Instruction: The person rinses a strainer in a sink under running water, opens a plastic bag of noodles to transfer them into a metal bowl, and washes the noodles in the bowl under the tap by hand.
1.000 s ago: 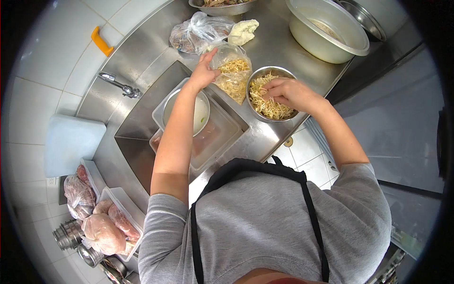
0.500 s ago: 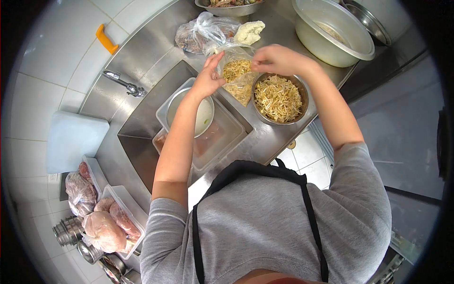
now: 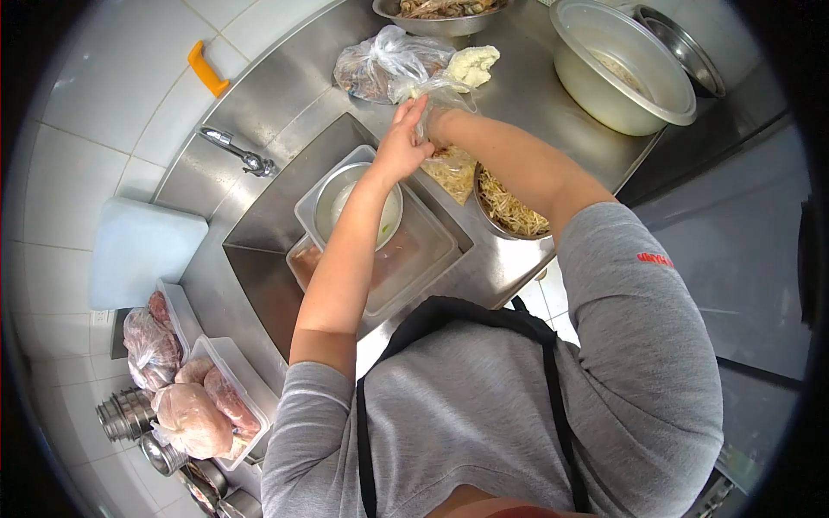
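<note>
A clear plastic bag of bean sprouts [image 3: 451, 175] lies on the steel counter beside the sink. At the bag's left edge is my left hand [image 3: 403, 148], its fingers extended and touching the plastic. My right hand [image 3: 440, 125] is inside the bag's mouth, behind the clear film, and its fingers are hidden. Under my right forearm stands a steel bowl of bean sprouts [image 3: 509, 210], partly covered by the arm. Behind the hands rest a knotted bag [image 3: 393, 59] with dark contents and a crumpled pale yellow cloth-like lump [image 3: 473, 66].
The sink [image 3: 259, 233] holds plastic containers [image 3: 423, 259] and a round pot [image 3: 358, 207] under a faucet [image 3: 242, 155]. A large basin [image 3: 622, 69] stands back right, a colander of food [image 3: 445, 19] at the back. Bagged meat [image 3: 194, 419] lies lower left.
My right hand has gone from the sprouts in the steel bowl over to the plastic bag and into its mouth. My left hand has stayed at the bag. The view has shifted slightly.
</note>
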A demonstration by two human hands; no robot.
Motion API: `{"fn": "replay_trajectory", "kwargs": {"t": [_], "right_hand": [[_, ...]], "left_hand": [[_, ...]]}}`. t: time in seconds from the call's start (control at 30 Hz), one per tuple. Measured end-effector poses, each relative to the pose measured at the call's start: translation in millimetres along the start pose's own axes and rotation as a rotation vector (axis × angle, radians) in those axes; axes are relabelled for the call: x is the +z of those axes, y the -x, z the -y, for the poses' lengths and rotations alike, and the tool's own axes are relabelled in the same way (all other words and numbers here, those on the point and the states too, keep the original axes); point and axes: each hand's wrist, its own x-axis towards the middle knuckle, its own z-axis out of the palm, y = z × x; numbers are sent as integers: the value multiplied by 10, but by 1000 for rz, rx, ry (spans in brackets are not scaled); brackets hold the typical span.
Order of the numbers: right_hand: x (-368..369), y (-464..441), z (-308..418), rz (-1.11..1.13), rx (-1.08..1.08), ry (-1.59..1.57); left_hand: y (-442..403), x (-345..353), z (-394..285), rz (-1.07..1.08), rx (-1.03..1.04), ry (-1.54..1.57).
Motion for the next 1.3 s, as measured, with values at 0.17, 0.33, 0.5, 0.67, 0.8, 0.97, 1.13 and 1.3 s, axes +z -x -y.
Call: {"fn": "replay_trajectory", "kwargs": {"t": [0.17, 0.33, 0.5, 0.67, 0.8, 0.97, 1.13, 1.3], "right_hand": [[226, -382, -225, -95, -64, -5], [-188, 90, -228, -49, -253, -159], [61, -153, -109, 121, -379, -120], [213, -36, 105, 28, -303, 127], [263, -55, 163, 65, -319, 150], [248, -107, 50, 8, -306, 50], [-34, -218, -159, -151, -431, 1], [25, -148, -115, -112, -153, 22]], "left_hand": [[9, -29, 18, -21, -9, -20], [-8, -100, -52, -31, -15, -58], [-53, -120, -160, -44, -40, -131], [-27, -61, -33, -31, -27, -119], [17, -72, 13, -71, -45, -133], [-28, -136, 71, -144, -28, -205], [-196, -309, 17, -296, 195, -439], [-153, -180, -99, -175, 104, -352]]}}
